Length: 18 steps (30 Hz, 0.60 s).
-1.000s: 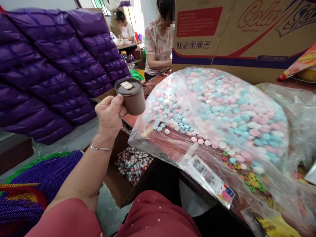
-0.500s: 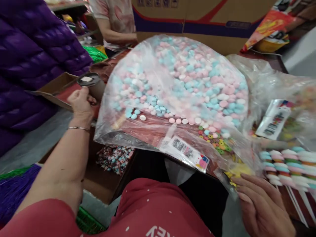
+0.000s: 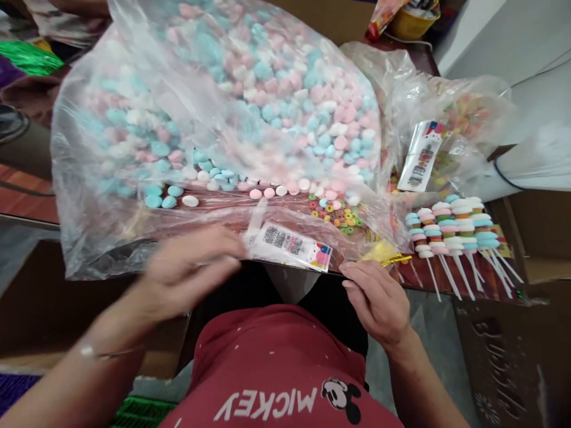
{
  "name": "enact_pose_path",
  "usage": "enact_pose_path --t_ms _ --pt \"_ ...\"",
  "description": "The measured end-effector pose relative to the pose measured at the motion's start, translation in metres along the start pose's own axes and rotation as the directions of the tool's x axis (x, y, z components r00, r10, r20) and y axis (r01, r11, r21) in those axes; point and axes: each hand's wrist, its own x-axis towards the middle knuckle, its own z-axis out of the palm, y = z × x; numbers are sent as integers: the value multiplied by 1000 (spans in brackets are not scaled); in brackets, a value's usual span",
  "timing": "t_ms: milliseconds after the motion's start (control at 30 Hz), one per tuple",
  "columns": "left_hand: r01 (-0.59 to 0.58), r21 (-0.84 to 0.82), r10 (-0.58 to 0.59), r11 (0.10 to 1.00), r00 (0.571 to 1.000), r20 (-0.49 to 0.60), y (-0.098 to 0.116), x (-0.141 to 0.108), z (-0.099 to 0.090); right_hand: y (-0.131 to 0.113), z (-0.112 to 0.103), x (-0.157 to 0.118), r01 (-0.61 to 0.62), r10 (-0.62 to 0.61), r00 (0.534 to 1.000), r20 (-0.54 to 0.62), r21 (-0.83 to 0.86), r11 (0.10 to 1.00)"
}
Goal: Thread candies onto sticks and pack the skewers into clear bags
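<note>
My left hand (image 3: 191, 267), blurred, hangs at the table's front edge, left of a stack of printed labels (image 3: 294, 245); nothing shows in its fingers. Bent fingers of my right hand (image 3: 377, 294) rest at the same edge, beside gold twist ties (image 3: 392, 259); whether they grip one is unclear. A big clear bag of pink, blue and white candies (image 3: 267, 101) spreads across the table, with loose candies (image 3: 190, 201) at its opening. Small coloured rings (image 3: 339, 215) lie near the bag's right corner. Candy skewers on white sticks (image 3: 455, 229) stand in rows at the right.
A lidded cup (image 3: 31, 142) is at the left edge. Behind the skewers lie another clear bag (image 3: 473, 113) and more labels (image 3: 420, 156). Cardboard boxes (image 3: 165, 351) sit below the table at left and right. A yellow bowl (image 3: 413, 24) stands at the back.
My left hand has let go of the lidded cup and moved right to the table's front edge. The view has shifted right and closer to the table. My right hand remains near the gold ties.
</note>
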Motion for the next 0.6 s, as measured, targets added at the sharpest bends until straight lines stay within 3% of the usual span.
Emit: enact_pose_path --t_ms 33,100,167,233,300,433,600 --pt "-146 33 136 989 968 212 -3 5 19 -1 1 0 11 -11 1000 -1 -13 1000" --pt "-297 76 249 952 893 375 -13 16 54 -1 -1 -2 15 -15 1000 -14 -39 999" --pt "-392 136 307 910 856 417 -27 24 82 0 -6 -9 -17 14 999 -40 -59 998" --pt "-442 240 318 865 850 420 -41 31 98 3 -13 -20 -79 74 995 -71 -70 994" --pt "-464 353 311 813 857 411 -53 36 103 7 -20 -31 -145 137 985 -109 -73 987" --pt "-491 471 310 733 857 412 -70 54 92 12 -26 -46 -241 231 960 -160 -48 969" --pt "-512 488 283 707 837 469 -94 93 78 12 -22 -49 -229 228 959 -170 12 973"
